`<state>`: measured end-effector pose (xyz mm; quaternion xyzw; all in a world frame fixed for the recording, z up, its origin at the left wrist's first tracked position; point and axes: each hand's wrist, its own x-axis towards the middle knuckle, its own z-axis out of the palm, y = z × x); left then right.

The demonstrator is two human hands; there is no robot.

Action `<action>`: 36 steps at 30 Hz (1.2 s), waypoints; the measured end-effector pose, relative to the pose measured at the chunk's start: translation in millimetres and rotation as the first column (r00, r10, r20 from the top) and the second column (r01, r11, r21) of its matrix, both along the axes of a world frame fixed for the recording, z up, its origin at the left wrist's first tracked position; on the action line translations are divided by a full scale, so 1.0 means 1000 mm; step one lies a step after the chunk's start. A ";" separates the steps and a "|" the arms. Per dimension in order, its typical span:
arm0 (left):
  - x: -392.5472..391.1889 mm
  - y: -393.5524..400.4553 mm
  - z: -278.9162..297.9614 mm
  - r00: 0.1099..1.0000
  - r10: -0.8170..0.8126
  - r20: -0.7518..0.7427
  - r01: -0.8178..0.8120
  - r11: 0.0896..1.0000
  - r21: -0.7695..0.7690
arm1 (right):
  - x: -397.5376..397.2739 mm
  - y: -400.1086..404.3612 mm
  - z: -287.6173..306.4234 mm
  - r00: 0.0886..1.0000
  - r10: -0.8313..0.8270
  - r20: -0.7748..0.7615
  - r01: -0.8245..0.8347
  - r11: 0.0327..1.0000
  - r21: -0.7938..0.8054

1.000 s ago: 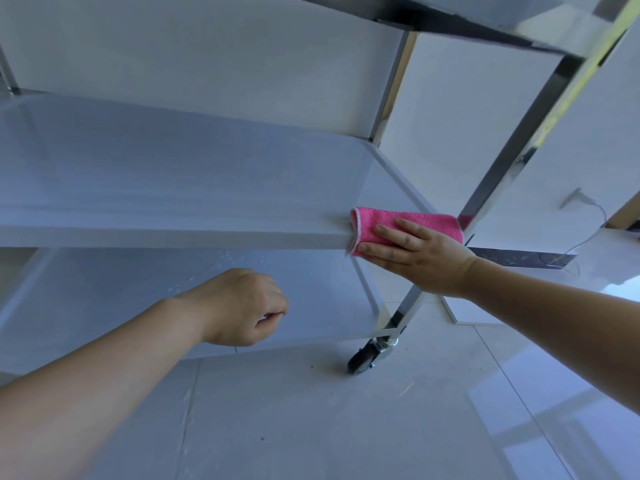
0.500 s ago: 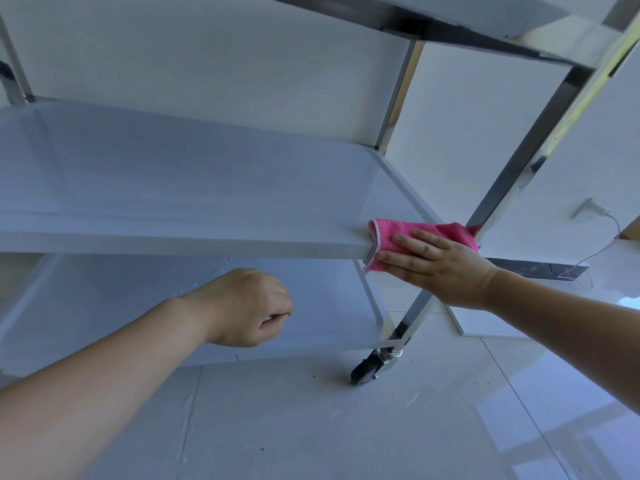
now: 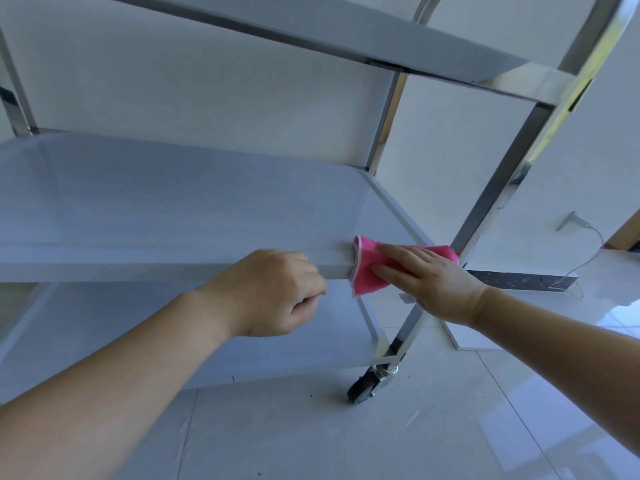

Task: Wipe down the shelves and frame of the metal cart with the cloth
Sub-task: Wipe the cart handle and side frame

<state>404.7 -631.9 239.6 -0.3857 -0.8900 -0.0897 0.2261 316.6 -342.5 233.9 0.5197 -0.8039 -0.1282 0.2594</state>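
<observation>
Pink cloth (image 3: 374, 271) drapes the middle shelf (image 3: 173, 209) near edge, flat right hand (image 3: 429, 282) fingers pressing to scrub; left hand (image 3: 273, 292) curled, empty.

The right hand (image 3: 429, 282) covers much of the pink cloth (image 3: 367, 271); the cart's top shelf (image 3: 381, 39) runs past the upper edge.

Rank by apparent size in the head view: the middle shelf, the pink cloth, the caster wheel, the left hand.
1. Middle shelf, by far the largest.
2. Left hand, a curled fist; it sits nearer the camera, which inflates it.
3. Pink cloth, partly covered by the right hand.
4. Caster wheel, smallest.
</observation>
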 end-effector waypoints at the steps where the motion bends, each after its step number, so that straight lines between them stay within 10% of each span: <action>1: -0.001 0.003 0.005 1.000 0.006 -0.024 -0.006 1.000 0.011 | 0.002 0.000 0.002 0.998 -0.058 0.021 0.059 0.997 -0.042; 13: -0.033 0.097 0.039 0.983 0.146 0.113 -0.160 0.979 0.130 | 0.044 0.001 0.038 0.989 -0.144 0.030 0.143 0.894 -0.425; 18: -0.037 0.127 0.047 0.987 0.093 0.130 -0.130 0.941 0.313 | 0.053 0.014 0.057 0.827 -0.428 0.364 0.561 0.611 -0.558; 21: -0.035 0.140 0.050 0.994 0.032 0.103 -0.071 0.917 0.393 | 0.052 0.018 0.061 0.691 -0.124 0.712 0.689 0.412 -0.597; 26: -0.035 0.149 0.053 0.973 -0.063 0.221 -0.031 0.917 0.398 | 0.058 0.028 0.071 0.410 0.541 0.734 0.668 0.370 -0.646; 32: -0.035 0.138 0.054 0.964 -0.105 0.246 0.049 0.974 0.221 | 0.059 0.037 0.073 0.660 0.394 0.639 0.667 0.082 -0.740; 36: -0.039 0.108 0.049 0.989 0.071 0.132 -0.092 0.981 0.168 | 0.057 0.050 0.107 0.953 -0.036 0.302 0.303 0.167 -0.938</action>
